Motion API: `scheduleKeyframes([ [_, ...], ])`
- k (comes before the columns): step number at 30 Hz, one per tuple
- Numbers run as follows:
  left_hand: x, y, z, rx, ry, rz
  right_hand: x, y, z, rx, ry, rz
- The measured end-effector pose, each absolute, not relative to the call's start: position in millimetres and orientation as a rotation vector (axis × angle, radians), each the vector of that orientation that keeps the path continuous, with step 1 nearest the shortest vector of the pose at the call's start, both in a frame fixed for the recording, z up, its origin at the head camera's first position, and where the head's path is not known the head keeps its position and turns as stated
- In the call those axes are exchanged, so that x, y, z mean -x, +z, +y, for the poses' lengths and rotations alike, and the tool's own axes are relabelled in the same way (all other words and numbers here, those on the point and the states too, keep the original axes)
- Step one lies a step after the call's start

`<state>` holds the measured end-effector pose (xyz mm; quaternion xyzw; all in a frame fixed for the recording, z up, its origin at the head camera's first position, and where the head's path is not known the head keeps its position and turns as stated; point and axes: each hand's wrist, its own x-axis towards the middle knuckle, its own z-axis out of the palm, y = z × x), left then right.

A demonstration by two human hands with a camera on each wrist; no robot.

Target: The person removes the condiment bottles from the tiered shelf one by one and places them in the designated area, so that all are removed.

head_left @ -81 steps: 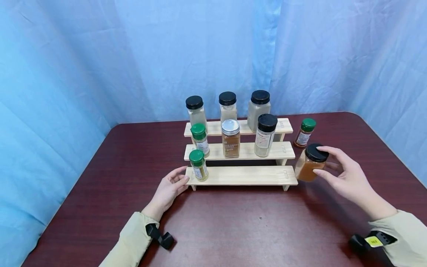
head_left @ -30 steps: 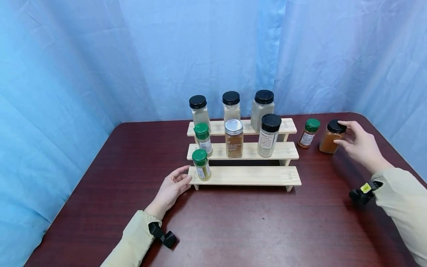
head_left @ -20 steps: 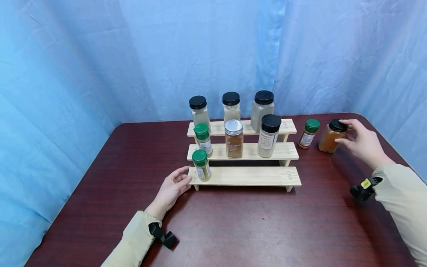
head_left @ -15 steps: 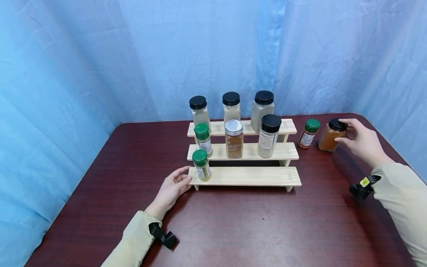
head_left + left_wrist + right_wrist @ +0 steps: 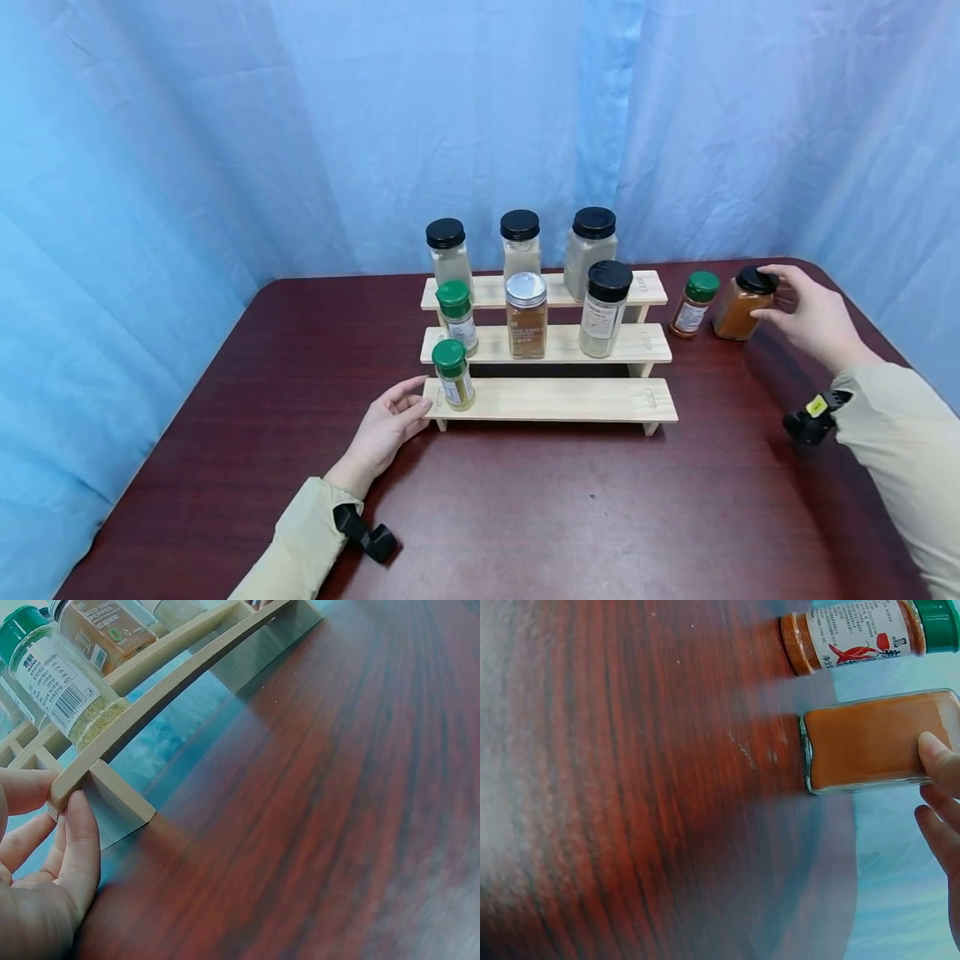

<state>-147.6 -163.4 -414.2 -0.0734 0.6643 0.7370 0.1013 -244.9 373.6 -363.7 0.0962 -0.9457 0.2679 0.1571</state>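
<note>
My right hand [image 5: 813,321] holds a square glass spice jar [image 5: 737,312] of orange-brown powder near its black lid, at the table's back right. In the right wrist view the base of that jar [image 5: 870,742] is right at the tabletop, with the thumb on its side. Just left of it stands a green-lidded spice jar [image 5: 693,305] with red contents. My left hand [image 5: 382,427] pinches the left end of the lowest shelf of a three-tier wooden spice rack [image 5: 562,400]. Close by on that shelf is another green-lidded jar [image 5: 454,379], its label showing in the left wrist view.
On the middle tier stand a green-lidded jar [image 5: 459,321], a silver-lidded jar [image 5: 527,321] of brown powder and a black-lidded jar [image 5: 602,317]. Three black-lidded jars of pale contents, one a wide jar [image 5: 588,254], line the top tier. A blue curtain [image 5: 450,125] hangs behind the dark red table [image 5: 525,517].
Over the earlier frames my right hand carried the brown-powder jar back and right, from beside the rack to beside the green-lidded jar. Lately it shifted slightly left. My left hand kept its grip.
</note>
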Motion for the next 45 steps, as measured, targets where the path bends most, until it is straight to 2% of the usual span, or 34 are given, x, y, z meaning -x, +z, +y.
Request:
scheduleKeyframes([
  [11,148,-415,-162,0.208,2.171,1.968,243,-359,373,-0.265,0.785,-2.738],
  [22,147,-415,-162,0.214,2.184,1.956,237,-336,373,-0.212,0.902,-2.795],
  [33,148,-414,-162,0.22,2.171,1.971,210,-320,359,-0.138,1.01,-2.641],
  [45,148,-414,-163,0.227,2.176,1.966,177,-306,313,-0.335,1.194,-2.412],
])
